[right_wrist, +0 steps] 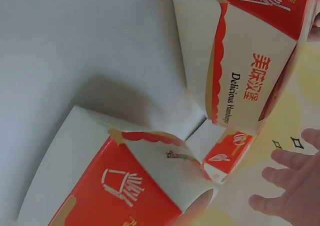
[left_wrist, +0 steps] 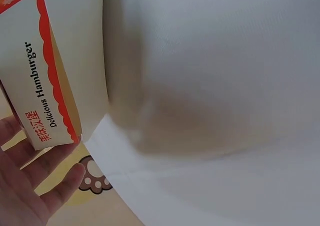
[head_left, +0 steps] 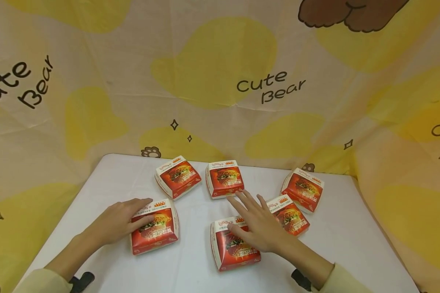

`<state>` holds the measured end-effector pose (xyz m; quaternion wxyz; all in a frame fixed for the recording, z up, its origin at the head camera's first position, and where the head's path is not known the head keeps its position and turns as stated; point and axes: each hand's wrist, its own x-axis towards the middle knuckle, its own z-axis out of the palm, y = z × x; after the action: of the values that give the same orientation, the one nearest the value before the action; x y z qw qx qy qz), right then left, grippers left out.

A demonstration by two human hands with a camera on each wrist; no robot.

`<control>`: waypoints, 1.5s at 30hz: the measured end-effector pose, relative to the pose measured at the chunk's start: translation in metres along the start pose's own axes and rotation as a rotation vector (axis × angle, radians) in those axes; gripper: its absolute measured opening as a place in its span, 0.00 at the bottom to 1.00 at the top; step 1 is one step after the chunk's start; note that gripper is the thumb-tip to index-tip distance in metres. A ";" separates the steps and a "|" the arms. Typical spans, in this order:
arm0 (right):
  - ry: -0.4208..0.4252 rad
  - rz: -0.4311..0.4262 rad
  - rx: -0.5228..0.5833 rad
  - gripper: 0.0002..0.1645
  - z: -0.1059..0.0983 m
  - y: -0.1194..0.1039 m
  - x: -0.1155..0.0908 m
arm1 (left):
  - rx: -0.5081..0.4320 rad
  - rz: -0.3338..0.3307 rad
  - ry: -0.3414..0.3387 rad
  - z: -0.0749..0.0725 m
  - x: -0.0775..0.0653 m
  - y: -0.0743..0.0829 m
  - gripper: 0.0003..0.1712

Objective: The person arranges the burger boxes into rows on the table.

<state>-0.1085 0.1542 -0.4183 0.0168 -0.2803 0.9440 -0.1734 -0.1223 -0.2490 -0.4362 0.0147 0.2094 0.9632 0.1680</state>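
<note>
Maybe just starting: six burger boxes (head_left: 225, 179) lie loose on the white table (head_left: 194, 232).
Left hand (head_left: 119, 221) and right hand (head_left: 257, 228) have loose fingers, gripping nothing.

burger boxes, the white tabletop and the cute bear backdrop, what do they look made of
Burger boxes: likely thin printed cardboard, lightly glossy; the wrist views show crisp folds and thin flap edges.
White tabletop: matte, perhaps a cloth or vinyl cover; faint creases show, but I can't tell which.
Backdrop: probably thin printed fabric, mostly dull, with soft creases and slack folds.
</note>
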 end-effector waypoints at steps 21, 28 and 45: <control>-0.126 -0.055 0.053 0.40 0.016 -0.032 0.010 | 0.023 0.044 -0.065 0.007 0.007 0.021 0.36; -0.157 -0.106 0.045 0.39 0.022 -0.042 0.014 | 0.028 0.029 -0.085 0.011 0.011 0.025 0.40; -0.275 -0.275 -0.012 0.35 0.030 -0.061 0.016 | -0.011 0.008 -0.087 0.016 0.012 0.026 0.39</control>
<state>-0.0867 0.0883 -0.4254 0.1202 -0.4277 0.8867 -0.1282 -0.1215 -0.2163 -0.4419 0.0570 0.2201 0.9599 0.1642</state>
